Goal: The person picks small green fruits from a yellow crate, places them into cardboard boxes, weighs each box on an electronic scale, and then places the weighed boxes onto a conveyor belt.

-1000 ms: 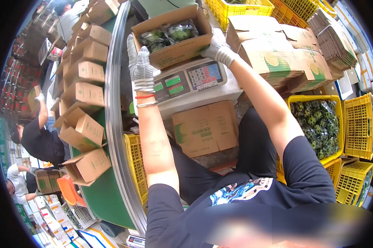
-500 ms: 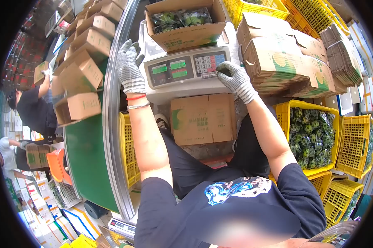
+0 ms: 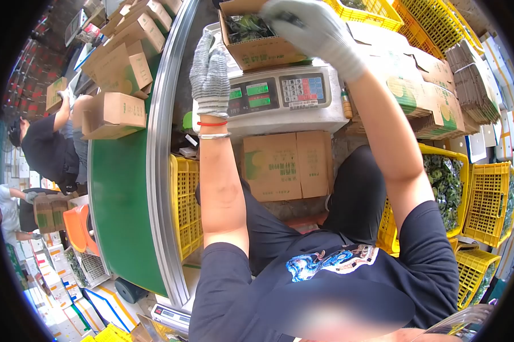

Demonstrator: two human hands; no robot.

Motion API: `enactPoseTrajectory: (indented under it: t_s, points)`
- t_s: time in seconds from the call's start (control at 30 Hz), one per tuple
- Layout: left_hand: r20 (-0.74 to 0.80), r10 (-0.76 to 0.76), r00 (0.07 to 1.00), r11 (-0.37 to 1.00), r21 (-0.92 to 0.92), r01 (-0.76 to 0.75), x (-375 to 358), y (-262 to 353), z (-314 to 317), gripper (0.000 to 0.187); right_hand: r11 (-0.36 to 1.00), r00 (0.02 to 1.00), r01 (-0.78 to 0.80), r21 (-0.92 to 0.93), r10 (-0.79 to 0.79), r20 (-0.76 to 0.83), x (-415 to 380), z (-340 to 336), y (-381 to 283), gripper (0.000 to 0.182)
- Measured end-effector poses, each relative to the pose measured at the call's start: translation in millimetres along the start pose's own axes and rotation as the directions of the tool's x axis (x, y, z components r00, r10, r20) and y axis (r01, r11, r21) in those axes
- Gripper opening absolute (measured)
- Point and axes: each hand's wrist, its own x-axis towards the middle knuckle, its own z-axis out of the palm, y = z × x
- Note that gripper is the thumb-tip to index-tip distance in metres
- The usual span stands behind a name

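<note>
The cardboard carton [image 3: 268, 55] is partly covered by the right gloved hand [image 3: 317, 34], whose grasp cannot be told. Beside the left gloved hand [image 3: 209, 80], held unclenched, the digital scale [image 3: 279, 94] is seen

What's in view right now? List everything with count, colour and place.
open carton: one, brown, on the scale
bagged produce: count unclear, green, in that carton; more in a crate at right
scale: one, white with dark panel, ahead
folded carton: one, brown, below the scale
flattened cartons: several stacks, brown, right of the scale
yellow crates: several, yellow, right side and beside the conveyor
conveyor: one, green belt, left
conveyor cartons: several, brown, along the conveyor
other people: two, dark top and white top, far left
left hand: one, grey-white striped glove, beside the open carton
right hand: one, grey-white glove, over the carton's right part
</note>
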Motion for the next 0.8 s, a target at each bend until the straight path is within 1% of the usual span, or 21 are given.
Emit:
enactPoseTrajectory:
  t_s: [0.03,0.07,0.1,0.13,0.17,0.23,0.27,0.33,0.37,0.4,0.43,0.5,0.53,0.57,0.6,0.63,0.67,0.7,0.73,0.77,0.8]
  points:
    - [0.007,0.045,0.999,0.999,0.012,-0.046,1.1,0.4,5.5,0.040,0.997,0.995,0.059,0.042,-0.062,0.074,27.7,6.0,6.5,0.022]
    - [-0.006,0.077,0.997,0.997,0.032,-0.076,-1.9,16.2,9.2,0.043,0.996,0.951,-0.082,-0.033,0.089,0.296,43.6,30.4,13.2,0.024]
    - [0.096,0.095,0.991,0.981,0.157,-0.110,2.4,19.6,9.7,0.045,0.968,0.836,-0.210,-0.136,0.250,0.488,50.6,53.9,35.4,0.027]
    - [0.083,0.106,0.991,0.957,0.263,-0.125,2.7,11.6,14.7,0.046,0.995,0.873,-0.074,-0.067,0.097,0.479,49.4,79.2,73.3,0.025]
    - [0.070,0.123,0.990,0.920,0.366,-0.140,1.7,-1.2,20.9,0.048,0.997,0.843,-0.022,-0.078,0.060,0.534,55.9,86.8,90.9,0.027]
    - [0.083,0.092,0.992,0.935,0.336,-0.115,3.1,-7.3,20.3,0.051,0.993,0.771,0.084,-0.080,-0.015,0.636,68.7,101.6,124.7,0.034]
    - [0.090,0.077,0.993,0.942,0.321,-0.102,4.0,-7.3,20.3,0.052,0.991,0.745,0.082,-0.102,0.007,0.668,68.6,88.3,114.6,0.036]
    - [0.068,0.087,0.994,0.953,0.286,-0.103,2.1,-5.1,18.3,0.051,0.977,0.825,0.064,-0.203,0.062,0.561,55.2,49.1,79.5,0.035]
    - [0.043,0.109,0.993,0.957,0.265,-0.117,3.1,-6.2,19.9,0.050,0.961,0.910,0.034,-0.276,0.085,0.405,38.4,16.0,41.3,0.032]
    - [0.032,0.125,0.992,0.959,0.253,-0.129,7.3,-8.6,20.0,0.049,0.979,0.996,0.013,-0.202,0.006,0.093,17.6,2.9,40.0,0.030]
    - [0.021,0.141,0.990,0.960,0.241,-0.142,11.4,-11.3,20.1,0.048,0.992,0.971,0.020,-0.124,-0.048,-0.232,1.7,-9.6,45.8,0.029]
    - [0.033,0.150,0.988,0.961,0.230,-0.154,19.0,-17.5,22.8,0.046,0.983,0.914,-0.105,-0.151,0.036,-0.403,-39.2,-7.5,79.1,0.042]
    - [0.018,-0.069,0.997,0.997,-0.020,0.069,17.9,-4.8,22.7,0.041,0.989,0.874,-0.045,0.144,0.109,-0.473,-52.4,5.4,93.8,0.052]
    - [0.029,-0.181,0.983,0.956,-0.229,0.183,18.4,-1.3,27.7,0.042,0.873,0.922,-0.070,0.482,0.241,-0.303,-61.5,15.6,90.9,0.061]
    - [0.051,-0.089,0.995,0.988,-0.119,0.094,23.8,-16.0,28.7,0.042,0.956,0.966,-0.028,0.293,0.101,-0.238,-60.3,12.3,95.3,0.059]
    - [0.082,-0.003,0.997,1.000,-0.003,0.004,29.2,-20.3,29.8,0.042,0.994,0.989,0.039,0.105,-0.023,-0.143,-59.3,9.9,97.4,0.059]
    - [0.070,-0.028,0.997,1.000,-0.010,0.029,28.1,-25.7,36.6,0.039,0.997,1.000,-0.014,-0.076,0.013,-0.020,-58.1,14.1,107.6,0.054]
    - [0.059,-0.053,0.997,0.998,-0.014,0.054,26.7,-30.7,41.0,0.037,0.998,0.999,-0.040,-0.051,0.040,-0.002,-54.7,17.4,117.1,0.051]
    - [0.089,-0.124,0.988,0.992,-0.013,0.126,29.9,-22.1,38.1,0.033,0.997,0.998,-0.068,-0.025,0.068,0.012,-50.1,19.4,123.2,0.049]
    - [0.046,-0.156,0.987,0.986,-0.057,0.158,31.2,-24.0,35.7,0.031,0.996,0.996,-0.089,-0.001,0.089,0.025,-45.5,21.7,125.8,0.046]
    - [0.005,-0.186,0.982,0.977,-0.102,0.186,34.7,-27.3,40.8,0.030,0.992,0.993,-0.056,-0.112,0.067,0.098,-47.0,17.0,128.9,0.068]
